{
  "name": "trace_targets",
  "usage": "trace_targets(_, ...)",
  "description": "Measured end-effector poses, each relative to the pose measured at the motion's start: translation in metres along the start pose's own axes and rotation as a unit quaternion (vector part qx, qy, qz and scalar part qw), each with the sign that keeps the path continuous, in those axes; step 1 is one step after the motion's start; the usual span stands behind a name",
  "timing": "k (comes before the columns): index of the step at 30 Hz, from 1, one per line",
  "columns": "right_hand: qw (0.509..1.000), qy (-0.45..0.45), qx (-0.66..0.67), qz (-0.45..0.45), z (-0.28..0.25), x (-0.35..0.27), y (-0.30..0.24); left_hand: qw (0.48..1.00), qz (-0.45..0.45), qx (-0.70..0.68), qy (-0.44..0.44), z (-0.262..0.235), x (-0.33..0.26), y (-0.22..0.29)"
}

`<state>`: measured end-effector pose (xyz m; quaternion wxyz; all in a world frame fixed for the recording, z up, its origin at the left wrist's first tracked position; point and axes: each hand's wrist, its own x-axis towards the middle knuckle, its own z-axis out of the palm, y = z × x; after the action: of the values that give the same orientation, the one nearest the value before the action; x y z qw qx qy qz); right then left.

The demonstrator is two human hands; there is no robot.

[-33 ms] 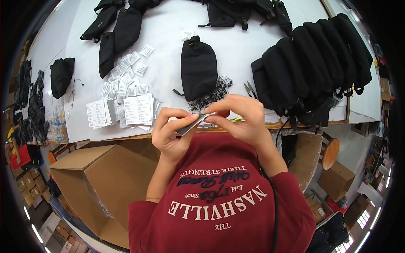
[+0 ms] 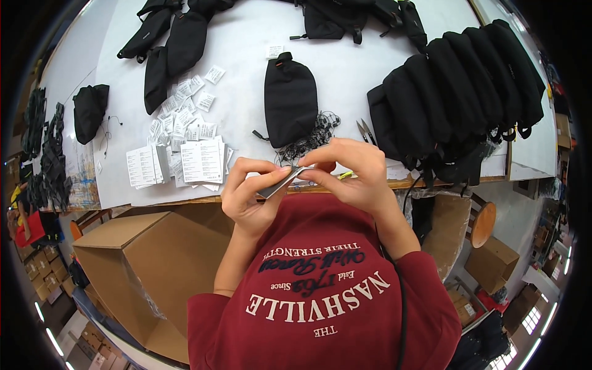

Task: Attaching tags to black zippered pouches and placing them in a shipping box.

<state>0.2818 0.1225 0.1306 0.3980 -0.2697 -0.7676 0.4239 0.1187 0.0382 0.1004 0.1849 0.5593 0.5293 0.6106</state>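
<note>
You are pinching a thin grey card (image 2: 280,182) between your left hand (image 2: 250,194) and right hand (image 2: 351,172), just off the tabletop's (image 2: 246,43) near edge; I judge a loosening grip could be dropping it into the open cardboard box (image 2: 148,271) below.

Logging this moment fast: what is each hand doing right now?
Left hand: closed, pinching the lower end of a thin grey card.
Right hand: closed, fingertips pinching the card's upper end.
</note>
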Motion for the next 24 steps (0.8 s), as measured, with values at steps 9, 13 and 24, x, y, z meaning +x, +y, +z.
trace_targets(9,0.999,-0.011,-0.026,-0.018,-0.001,-0.001,-0.002,0.999,0.02,0.034,-0.012,-0.001,0.0,0.0)
trace_targets(13,0.998,-0.019,-0.046,-0.033,-0.003,-0.001,-0.004,0.999,0.021,0.037,-0.013,-0.002,-0.002,0.0)
trace_targets(24,0.995,-0.085,-0.036,-0.03,-0.002,-0.005,0.0,0.876,-0.287,-0.298,-0.25,-0.026,0.01,-0.016)
